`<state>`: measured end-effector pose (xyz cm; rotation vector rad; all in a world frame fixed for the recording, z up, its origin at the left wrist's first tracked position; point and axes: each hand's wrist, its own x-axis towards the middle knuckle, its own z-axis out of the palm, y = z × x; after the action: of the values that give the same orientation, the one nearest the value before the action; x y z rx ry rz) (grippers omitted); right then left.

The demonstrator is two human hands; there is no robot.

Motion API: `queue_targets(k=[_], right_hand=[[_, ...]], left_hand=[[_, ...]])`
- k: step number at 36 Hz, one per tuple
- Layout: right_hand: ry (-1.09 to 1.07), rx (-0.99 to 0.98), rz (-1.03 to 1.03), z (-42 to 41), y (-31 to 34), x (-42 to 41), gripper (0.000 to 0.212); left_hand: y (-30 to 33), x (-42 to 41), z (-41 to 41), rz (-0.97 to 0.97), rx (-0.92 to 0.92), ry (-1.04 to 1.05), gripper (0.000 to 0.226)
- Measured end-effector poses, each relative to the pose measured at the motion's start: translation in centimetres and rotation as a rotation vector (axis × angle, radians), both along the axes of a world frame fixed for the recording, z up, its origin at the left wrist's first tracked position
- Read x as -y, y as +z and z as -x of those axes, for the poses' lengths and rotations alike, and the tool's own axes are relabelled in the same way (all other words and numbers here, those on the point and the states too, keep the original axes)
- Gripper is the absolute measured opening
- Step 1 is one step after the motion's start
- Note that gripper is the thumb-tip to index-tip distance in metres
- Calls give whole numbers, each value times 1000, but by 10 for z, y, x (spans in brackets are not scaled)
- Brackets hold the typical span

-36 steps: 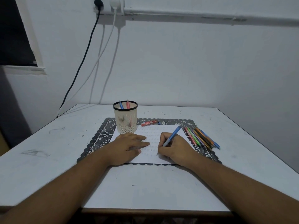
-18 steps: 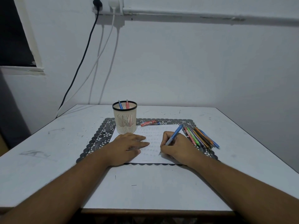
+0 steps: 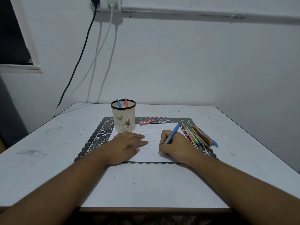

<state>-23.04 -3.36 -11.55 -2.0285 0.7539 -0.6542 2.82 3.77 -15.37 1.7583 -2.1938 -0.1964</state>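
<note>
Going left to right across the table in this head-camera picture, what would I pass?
First the pen cup → red box → right hand gripping a blue pen → row of coloured pens.

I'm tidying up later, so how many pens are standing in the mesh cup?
2: a blue pen left, a red pen right, both in the mesh cup; more may hide inside.

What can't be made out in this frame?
Head view:
- Marks on the sheet of paper: too small and faint to read.
- Lower barrel of the blue pen: wrapped by the right hand.
- Paper beneath the left hand: covered.
- Red box label: too small.
- Wall plugs: cut by the top edge.
</note>
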Motion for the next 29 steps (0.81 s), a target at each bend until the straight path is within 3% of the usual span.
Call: queue_targets(k=[29], right_hand=[[33,17,-3,3,0,0,29]], left_hand=[[1,-1,2,-22,-2,8,51]])
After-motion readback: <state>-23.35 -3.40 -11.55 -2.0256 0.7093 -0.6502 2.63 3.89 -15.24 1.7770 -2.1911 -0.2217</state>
